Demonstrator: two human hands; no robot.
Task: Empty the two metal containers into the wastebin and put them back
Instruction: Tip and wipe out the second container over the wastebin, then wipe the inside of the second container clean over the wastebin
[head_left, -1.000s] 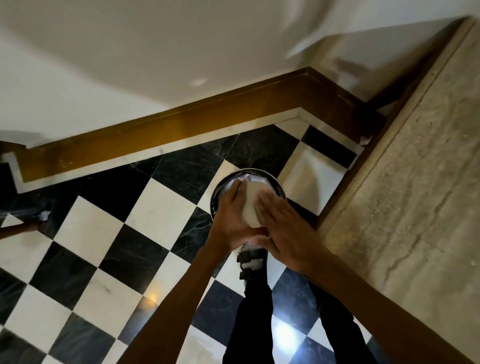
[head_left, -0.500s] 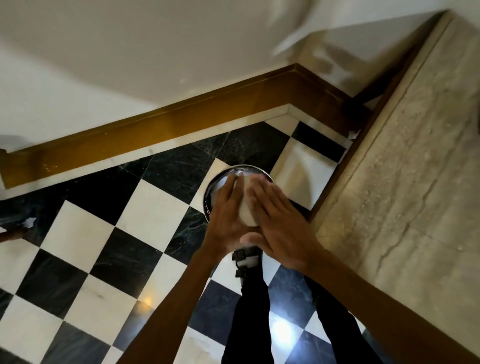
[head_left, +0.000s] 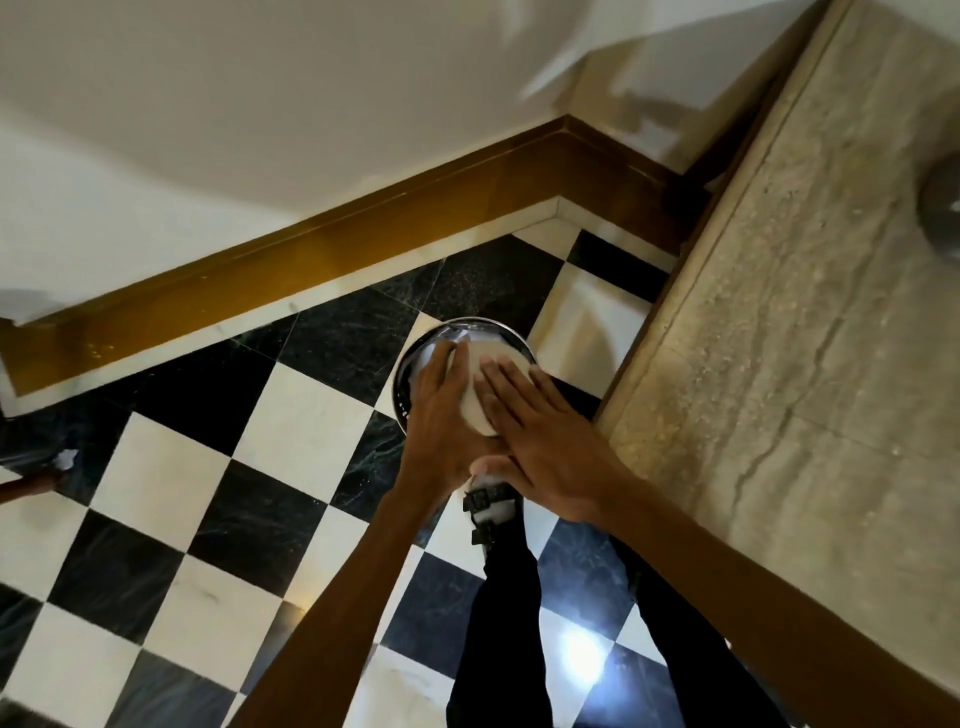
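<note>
Over the wastebin (head_left: 457, 325), pale container (head_left: 475, 400), left hand (head_left: 441, 421) fingers curled round it, right hand (head_left: 550, 447) fingers straight upon it.

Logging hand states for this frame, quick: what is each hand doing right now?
Left hand: grips the pale container over the wastebin.
Right hand: open, fingers flat on the container.

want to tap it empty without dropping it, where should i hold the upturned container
Grip the container round its curved side wall, coming from the left, as the left hand does. It looks tipped mouth-down over the wastebin, so its base faces up for the flat right hand.
</note>
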